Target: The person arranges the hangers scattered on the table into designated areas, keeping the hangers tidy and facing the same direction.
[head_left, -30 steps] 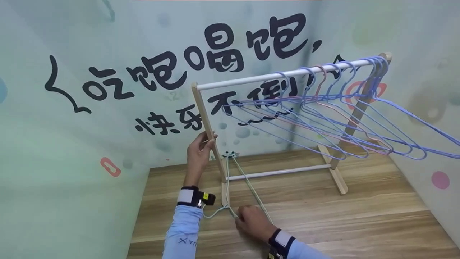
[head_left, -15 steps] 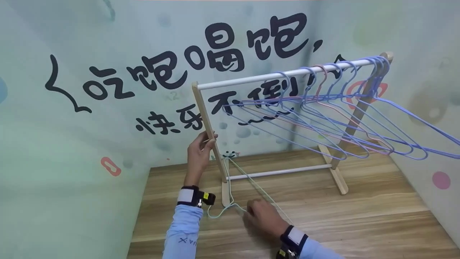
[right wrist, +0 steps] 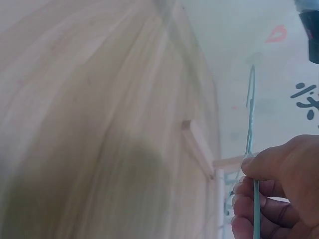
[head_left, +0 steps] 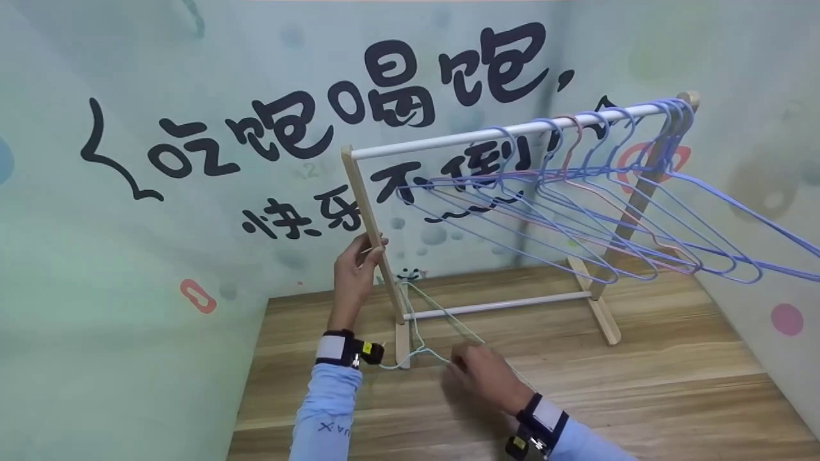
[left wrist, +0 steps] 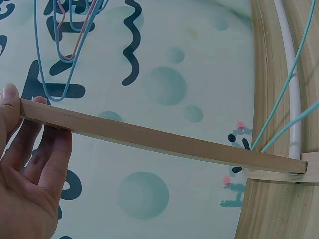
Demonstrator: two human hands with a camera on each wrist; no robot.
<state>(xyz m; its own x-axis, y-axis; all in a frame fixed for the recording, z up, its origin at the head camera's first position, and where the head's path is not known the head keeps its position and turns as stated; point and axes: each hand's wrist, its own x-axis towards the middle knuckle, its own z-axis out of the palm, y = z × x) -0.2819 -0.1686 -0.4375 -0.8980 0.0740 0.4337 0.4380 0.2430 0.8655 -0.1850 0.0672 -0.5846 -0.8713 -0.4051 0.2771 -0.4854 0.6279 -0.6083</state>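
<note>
My left hand [head_left: 354, 275] holds the left wooden post [head_left: 362, 198] of a small garment rack, thumb on one side and fingers on the other, as the left wrist view also shows. In my right hand [head_left: 490, 378] is a light green wire hanger [head_left: 474, 335], pinched between thumb and curled fingers. This hanger is held low, in front of the rack's left foot [head_left: 402, 349], with its hook toward the left wrist. In the right wrist view the hanger's wire [right wrist: 250, 119] runs up past the thumb. Part of it is hidden behind the right hand.
Several blue hangers [head_left: 640, 269] and a pink hanger [head_left: 580, 131] hang from the white top rail [head_left: 423, 144], bunched toward its right end. A white lower bar [head_left: 500, 307] joins the posts. The rack stands on a wood-grain surface [head_left: 692, 358] between printed walls.
My right hand has moved right and slightly up, drawing the green hanger along with it. The left hand keeps its hold on the post, and the rack has not moved.
</note>
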